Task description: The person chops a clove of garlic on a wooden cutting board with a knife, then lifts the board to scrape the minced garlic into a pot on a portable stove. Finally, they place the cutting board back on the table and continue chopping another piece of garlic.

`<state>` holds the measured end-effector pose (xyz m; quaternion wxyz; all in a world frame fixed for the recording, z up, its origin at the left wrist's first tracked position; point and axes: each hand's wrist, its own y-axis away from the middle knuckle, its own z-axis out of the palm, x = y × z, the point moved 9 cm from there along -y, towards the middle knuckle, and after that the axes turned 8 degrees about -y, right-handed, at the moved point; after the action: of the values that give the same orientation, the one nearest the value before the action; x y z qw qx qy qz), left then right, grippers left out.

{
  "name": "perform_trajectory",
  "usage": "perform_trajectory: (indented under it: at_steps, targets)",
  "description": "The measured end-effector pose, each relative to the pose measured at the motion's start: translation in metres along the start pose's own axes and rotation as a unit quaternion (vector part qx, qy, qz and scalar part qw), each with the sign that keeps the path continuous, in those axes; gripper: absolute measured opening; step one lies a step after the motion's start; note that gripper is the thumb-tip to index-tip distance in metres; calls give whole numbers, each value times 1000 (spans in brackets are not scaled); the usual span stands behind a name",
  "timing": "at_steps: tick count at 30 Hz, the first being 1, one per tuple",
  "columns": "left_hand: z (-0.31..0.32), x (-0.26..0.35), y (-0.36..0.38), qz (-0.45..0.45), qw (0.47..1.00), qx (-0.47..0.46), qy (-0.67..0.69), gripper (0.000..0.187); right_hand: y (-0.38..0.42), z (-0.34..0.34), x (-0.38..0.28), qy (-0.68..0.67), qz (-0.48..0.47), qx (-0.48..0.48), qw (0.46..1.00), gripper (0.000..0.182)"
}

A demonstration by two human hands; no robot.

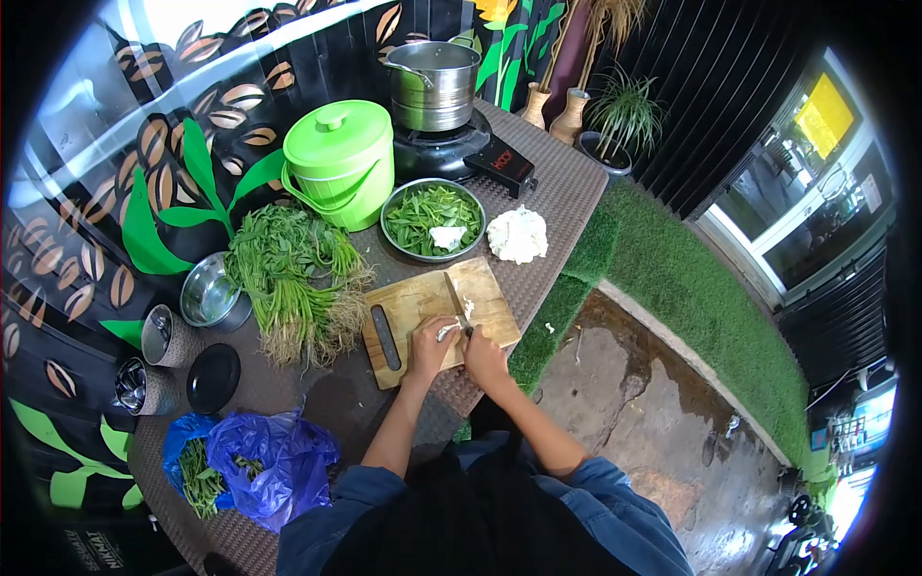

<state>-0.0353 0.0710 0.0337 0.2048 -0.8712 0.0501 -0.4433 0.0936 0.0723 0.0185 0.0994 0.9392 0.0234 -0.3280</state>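
A wooden cutting board (413, 298) lies at the table's near edge. On it, my right hand (485, 360) grips a knife (455, 296), its blade pointing away from me. My left hand (429, 346) is closed on a small white cauliflower piece (446, 332) just left of the knife. White crumbs (468, 307) lie beside the blade. Behind the board stands a metal bowl (386, 235) of cut green leaves (423, 213), with a white piece (448, 237) on top. To its right sits a cauliflower head (517, 235).
Left of the board is a large bunch of rooted greens (298, 278). A green lidded bucket (341, 163) and a pot (435, 91) on a black stove (423, 154) stand behind. Metal bowl (213, 298), black lid (213, 377) and blue plastic bags (269, 466) are at left.
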Motion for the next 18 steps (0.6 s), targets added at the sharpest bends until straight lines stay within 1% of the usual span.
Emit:
perform_trajectory:
  at_steps: [2, 3, 5, 6, 8, 9, 11, 13, 16, 18]
  targets:
    - [1, -2, 0, -11, 1000, 10, -15, 14, -2, -6, -2, 9, -35, -12, 999, 36]
    - [0, -3, -1, -11, 1000, 10, -15, 14, 2, -4, -4, 9, -35, -13, 999, 36]
    - [1, -3, 0, -9, 1000, 12, -5, 12, 10, 0, -1, 1, 4, -5, 1000, 35]
    - [2, -3, -1, -9, 1000, 12, -4, 12, 10, 2, -2, 3, 4, -5, 1000, 35]
    - [-4, 3, 1, 16, 999, 43, -20, 12, 8, 5, -2, 6, 17, 8, 1000, 34]
    - [-5, 3, 1, 16, 999, 43, -20, 12, 5, 4, -2, 6, 16, 8, 1000, 34]
    - [-1, -2, 2, -16, 999, 22, -21, 13, -2, 0, -3, 2, -12, -5, 1000, 34]
    - [-1, -2, 1, -14, 999, 24, -19, 13, -1, -2, -6, 11, -23, -22, 999, 35]
    - [-2, -3, 2, -6, 1000, 21, -15, 13, 9, 6, -4, 6, -3, -17, 1000, 36]
    - [-2, 2, 0, 5, 1000, 19, -11, 13, 7, 12, 0, 14, 13, 22, 1000, 36]
